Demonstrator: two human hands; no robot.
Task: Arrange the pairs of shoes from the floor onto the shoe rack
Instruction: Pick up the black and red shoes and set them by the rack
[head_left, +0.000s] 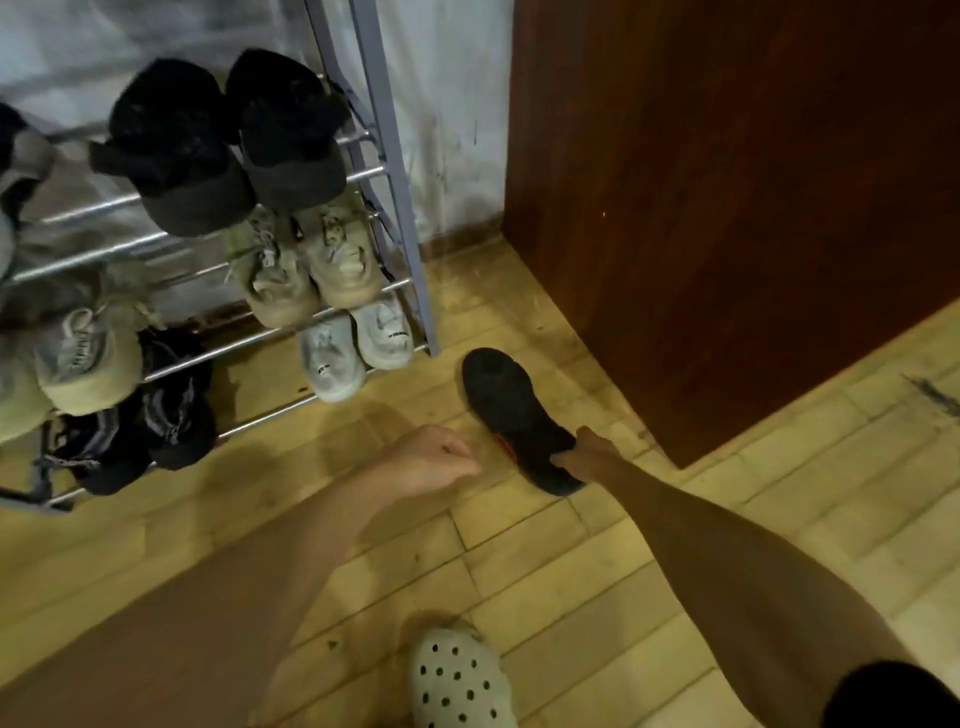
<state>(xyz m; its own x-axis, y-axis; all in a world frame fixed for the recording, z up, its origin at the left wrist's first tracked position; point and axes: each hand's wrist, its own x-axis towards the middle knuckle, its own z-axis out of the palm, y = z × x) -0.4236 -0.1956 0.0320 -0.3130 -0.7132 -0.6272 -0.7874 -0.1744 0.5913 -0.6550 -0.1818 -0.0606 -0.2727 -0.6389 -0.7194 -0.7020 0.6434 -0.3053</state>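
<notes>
Gripping the heel end of a black shoe (506, 410), the right hand (584, 453) is seen at centre right, fingers closed round it, the toe pointing far toward the rack (387, 171) (whether the shoe touches the floor (545, 571) cannot be told). The left hand (428, 460) is held just left of it, loosely curled and empty. Black, beige and white pairs are set on the rack's shelves at left. A white clog (460, 680) is seen near, at the bottom edge.
</notes>
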